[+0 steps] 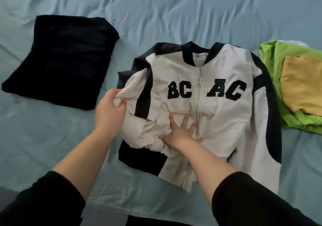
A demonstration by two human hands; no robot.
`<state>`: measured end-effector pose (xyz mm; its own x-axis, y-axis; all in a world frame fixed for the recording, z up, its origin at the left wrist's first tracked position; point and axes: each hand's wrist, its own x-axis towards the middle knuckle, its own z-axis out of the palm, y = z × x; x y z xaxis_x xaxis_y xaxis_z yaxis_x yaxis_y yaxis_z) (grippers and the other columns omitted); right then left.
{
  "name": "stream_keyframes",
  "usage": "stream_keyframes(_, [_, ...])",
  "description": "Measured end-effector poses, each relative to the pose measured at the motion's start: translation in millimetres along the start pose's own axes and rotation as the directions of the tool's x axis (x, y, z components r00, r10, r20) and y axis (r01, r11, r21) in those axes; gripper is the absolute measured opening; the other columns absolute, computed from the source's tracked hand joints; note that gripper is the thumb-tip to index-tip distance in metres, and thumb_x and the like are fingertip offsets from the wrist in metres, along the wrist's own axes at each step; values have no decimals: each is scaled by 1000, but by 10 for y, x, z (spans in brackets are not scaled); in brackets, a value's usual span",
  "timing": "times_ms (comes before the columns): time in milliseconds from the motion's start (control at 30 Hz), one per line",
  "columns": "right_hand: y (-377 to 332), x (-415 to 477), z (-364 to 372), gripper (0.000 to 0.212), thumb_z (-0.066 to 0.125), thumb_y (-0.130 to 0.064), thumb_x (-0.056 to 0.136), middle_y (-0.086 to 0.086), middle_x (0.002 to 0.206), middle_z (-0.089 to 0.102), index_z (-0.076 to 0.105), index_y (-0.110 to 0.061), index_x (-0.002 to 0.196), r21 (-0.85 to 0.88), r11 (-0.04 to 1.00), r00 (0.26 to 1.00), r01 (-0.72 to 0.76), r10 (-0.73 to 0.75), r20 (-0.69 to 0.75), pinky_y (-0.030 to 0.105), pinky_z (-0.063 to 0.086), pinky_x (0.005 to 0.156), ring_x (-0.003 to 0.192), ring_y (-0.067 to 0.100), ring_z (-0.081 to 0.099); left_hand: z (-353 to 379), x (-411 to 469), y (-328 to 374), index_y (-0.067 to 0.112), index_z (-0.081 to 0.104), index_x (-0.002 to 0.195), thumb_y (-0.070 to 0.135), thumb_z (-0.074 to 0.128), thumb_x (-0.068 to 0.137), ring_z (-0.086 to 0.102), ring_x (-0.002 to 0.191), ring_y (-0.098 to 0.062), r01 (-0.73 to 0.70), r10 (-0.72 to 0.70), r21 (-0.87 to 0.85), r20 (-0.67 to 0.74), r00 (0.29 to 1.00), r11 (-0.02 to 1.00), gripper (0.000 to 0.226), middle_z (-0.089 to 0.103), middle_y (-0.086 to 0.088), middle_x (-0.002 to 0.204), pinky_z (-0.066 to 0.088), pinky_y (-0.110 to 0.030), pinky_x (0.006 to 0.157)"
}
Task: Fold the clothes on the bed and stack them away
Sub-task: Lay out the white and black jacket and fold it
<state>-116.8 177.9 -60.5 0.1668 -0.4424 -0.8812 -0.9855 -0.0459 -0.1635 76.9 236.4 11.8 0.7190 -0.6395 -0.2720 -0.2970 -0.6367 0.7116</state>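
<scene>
Curled fingers and thumb of the left hand [111, 110] pinch a bunch of the pale sleeve [137, 86], which I see folded in across the chest of the varsity jacket [226, 117]. The right hand [180, 133] is flat, fingers spread and straight, pressing on the jacket's front just at 9 o'clock of the zipper [197, 93], holding nothing. From that palm, the pinched sleeve lies at about 10 o'clock, and the two hands are near each other but apart. The jacket itself lies face up and zipped (letters BC and AC either side of the zip) on the light blue bed sheet [156, 8], collar toward 12 o'clock. A folded navy garment [64, 60] lies at 10 o'clock of it. At 3 o'clock a mustard garment [299, 83] rests on a green garment [271, 57].
</scene>
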Motion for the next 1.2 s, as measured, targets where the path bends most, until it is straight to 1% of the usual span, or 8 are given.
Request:
stream_keyframes(267, [-8,-28,-73,91,50,-70,81,-1,151,-39,-16,-55,142,-12,1000,999,8,-8,42,79,8,101,139,42,-30,-537,-473,303,48,45,125,48,65,82,54,89,-5,-118,82,330,121,989,937,47,58,17,101,42,-27,77])
stream_keyframes(367, [-6,-23,-72,90,51,-70,80,-2,152,-38,-15,-56,141,-7,1000,1000,-5,5,28,79,8,101,140,40,-29,-333,-511,328,42,50,133,46,58,90,64,94,-6,72,-88,52,435,896,996,44,67,14,96,48,-25,90])
stream_keyframes(467, [-3,6,-49,91,51,-70,80,-2,152,-38,-14,-57,141,-17,1000,1000,-5,5,19,80,7,100,140,39,-29,-347,-320,178,39,38,141,23,51,98,69,74,-12,218,-148,-229,287,947,949,48,70,7,77,55,-28,81])
stream_keyframes(600, [-4,54,-19,91,52,-71,78,-3,151,-39,-14,-58,140,-29,999,1000,-21,22,6,79,8,99,140,39,-28,-419,93,-180,39,0,151,37,69,82,53,108,-27,233,-251,259,39,967,937,97,48,-8,128,43,-46,102])
stream_keyframes(700, [18,111,34,91,50,-74,78,-1,151,-38,-15,-58,140,-43,999,999,-22,21,-24,76,7,103,141,40,-27,-265,273,-288,31,-5,153,64,65,69,10,144,-35,61,-235,527,270,934,848,114,4,-9,159,14,-48,117])
stream_keyframes(1000, [-337,-671,91,64,56,-45,87,8,151,32,36,-27,145,67,997,941,33,-8,-340,43,33,108,137,29,34,-609,202,-193,18,55,99,48,60,86,59,92,-23,18,-70,177,291,954,984,33,63,1,95,45,-33,72])
stream_keyframes(1100, [-1001,-1425,491,34,55,-52,85,-6,97,65,70,-22,94,378,867,800,324,-38,-599,14,41,74,94,14,61,-1097,196,-194,21,49,101,47,60,87,58,93,-22,35,-80,174,256,963,984,32,61,3,99,49,-38,78])
stream_keyframes(1200, [-1794,-1880,684,52,55,-73,71,-20,100,70,68,-32,100,853,414,947,317,-92,-307,11,44,84,97,-6,61,-1550,121,-213,18,54,96,41,59,90,60,89,-20,80,-89,42,344,935,996,24,60,5,89,49,-36,76])
